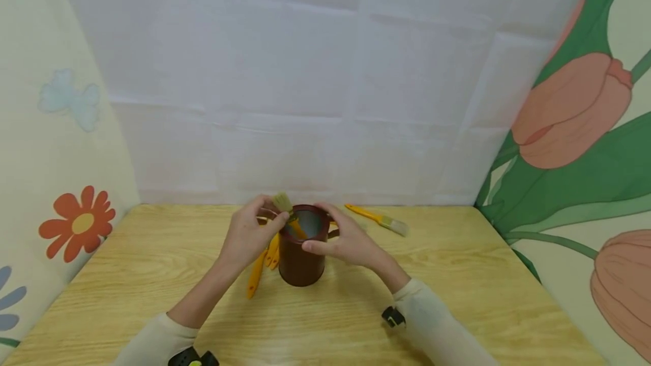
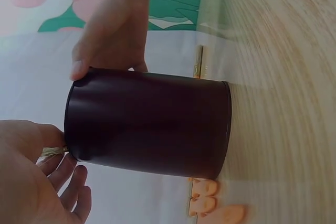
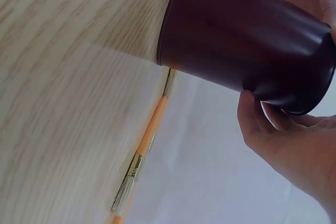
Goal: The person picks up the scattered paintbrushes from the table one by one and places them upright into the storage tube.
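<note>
A dark brown cylindrical container [image 1: 302, 261] stands upright on the table in front of me, its mouth facing up. My left hand [image 1: 250, 233] pinches a paintbrush [image 1: 282, 202] at the container's left rim. The brush's pale bristles point up and its orange handle slants down into the mouth. In the left wrist view, only the bristles [image 2: 51, 151] show between thumb and fingers. My right hand [image 1: 351, 240] grips the container at its right rim, thumb on the near side and fingers toward the back. The right wrist view shows fingertips [image 3: 247, 103] against its dark wall.
Several paintbrushes with orange handles [image 1: 256, 274] lie on the wooden table [image 1: 203, 253] just left of the container. To its right, near the back edge, lies another paintbrush [image 1: 376, 218]. A white cloth [image 1: 285, 100] hangs behind, with flower-printed panels at both sides.
</note>
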Demonstrator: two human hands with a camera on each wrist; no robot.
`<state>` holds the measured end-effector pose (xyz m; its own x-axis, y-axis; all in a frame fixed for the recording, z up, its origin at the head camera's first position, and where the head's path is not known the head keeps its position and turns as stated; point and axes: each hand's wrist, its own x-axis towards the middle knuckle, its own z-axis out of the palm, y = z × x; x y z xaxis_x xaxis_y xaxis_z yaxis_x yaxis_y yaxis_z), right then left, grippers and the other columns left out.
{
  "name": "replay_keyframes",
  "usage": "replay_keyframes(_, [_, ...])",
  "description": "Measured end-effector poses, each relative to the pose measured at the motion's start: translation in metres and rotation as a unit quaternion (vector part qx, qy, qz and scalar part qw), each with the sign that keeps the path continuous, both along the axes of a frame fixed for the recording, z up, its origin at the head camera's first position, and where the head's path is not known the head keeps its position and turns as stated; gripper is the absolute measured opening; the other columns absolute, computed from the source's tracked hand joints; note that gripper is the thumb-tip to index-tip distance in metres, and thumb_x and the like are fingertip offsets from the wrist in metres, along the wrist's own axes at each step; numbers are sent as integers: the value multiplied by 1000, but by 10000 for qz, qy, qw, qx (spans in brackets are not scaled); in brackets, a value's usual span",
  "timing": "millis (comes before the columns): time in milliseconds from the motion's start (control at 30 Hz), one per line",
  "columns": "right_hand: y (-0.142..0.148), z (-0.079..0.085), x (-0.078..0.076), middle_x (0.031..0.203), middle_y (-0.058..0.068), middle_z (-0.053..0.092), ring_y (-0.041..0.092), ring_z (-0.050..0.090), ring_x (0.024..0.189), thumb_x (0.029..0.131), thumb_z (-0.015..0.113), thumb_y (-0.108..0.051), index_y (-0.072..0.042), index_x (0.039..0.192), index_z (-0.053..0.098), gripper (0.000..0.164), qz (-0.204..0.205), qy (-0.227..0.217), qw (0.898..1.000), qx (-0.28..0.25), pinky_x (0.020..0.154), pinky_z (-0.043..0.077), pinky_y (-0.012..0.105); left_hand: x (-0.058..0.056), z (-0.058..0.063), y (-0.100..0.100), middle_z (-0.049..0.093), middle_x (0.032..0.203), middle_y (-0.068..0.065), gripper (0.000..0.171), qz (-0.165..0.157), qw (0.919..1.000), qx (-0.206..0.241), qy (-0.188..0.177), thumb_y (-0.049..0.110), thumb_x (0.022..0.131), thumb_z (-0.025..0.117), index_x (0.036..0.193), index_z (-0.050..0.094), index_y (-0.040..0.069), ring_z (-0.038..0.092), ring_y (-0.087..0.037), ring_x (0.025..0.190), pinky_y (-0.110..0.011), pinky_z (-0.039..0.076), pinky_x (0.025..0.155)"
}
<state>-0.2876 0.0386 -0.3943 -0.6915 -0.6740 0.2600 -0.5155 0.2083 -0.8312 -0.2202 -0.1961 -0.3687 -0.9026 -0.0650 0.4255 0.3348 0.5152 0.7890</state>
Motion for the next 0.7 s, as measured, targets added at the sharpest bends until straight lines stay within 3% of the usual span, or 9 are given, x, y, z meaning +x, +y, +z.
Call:
replay_keyframes(300, [0, 0, 1, 141, -5, 48, 13, 54, 119, 89, 78, -48, -28, 155, 36, 81, 25, -52, 10000, -12, 94, 51, 46, -4, -9, 2, 60, 118, -13, 18, -156, 9999, -47, -35, 18, 96, 74, 107, 68, 4, 65, -28, 99, -45, 53, 83])
replay_keyframes(567, [-2, 0, 0, 144, 0, 48, 15, 54, 119, 90, 76, -49, -28, 156, 35, 80, 119, -24, 9999, -1, 95, 50, 47, -6, -12, -1, 59, 120, -12, 21, -190, 9996, -56, -192, 17, 98, 72, 115, 68, 5, 65, -28, 102, -44, 55, 84])
replay_keyframes(700, [-1, 0, -1, 143, -1, 48, 15, 54, 119, 90, 76, -50, -26, 156, 35, 82, 83, -31, 10000, -5, 95, 50, 46, -7, -11, -3, 59, 121, -10, 25, -253, 9989, 2, -397, 24, 100, 70, 118, 66, 8, 64, -28, 105, -44, 54, 87])
